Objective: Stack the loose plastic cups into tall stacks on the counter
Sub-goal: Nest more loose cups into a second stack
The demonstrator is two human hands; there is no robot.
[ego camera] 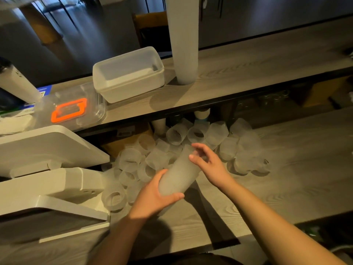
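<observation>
Gripping a short stack of frosted translucent plastic cups [178,175] near its closed lower end, the left hand [152,196] is wrapping thumb and fingers round it and tilting it so the open mouth is pointing away from the person. The right hand [207,163] is hovering at that mouth, fingers loosely spread and half-curled; whether it is pinching a single cup or merely touching the rim cannot be told, as the blur and the clear plastic are hiding the contact.

Lying just beyond and to either side of both hands, the loose frosted plastic cups [172,142] are scattered in a heap on the pale wood-grain desk [286,178], many on their sides with mouths facing different ways. Farther ahead of the hands, on the raised wooden shelf [248,73], a tall finished column of white nested cups [184,54] is standing upright, with a white rectangular plastic tub [129,73] to its left and a clear lidded box with an orange frame [69,109] beyond the left hand.

Judging by this, the step in hand is feeding single cups into the held stack, and most of the heap is remaining unsorted. The next move is calling for the right hand to be picking one loose cup, turning its base toward the stack's mouth, and sliding it in straight while the left is keeping the stack steady.
</observation>
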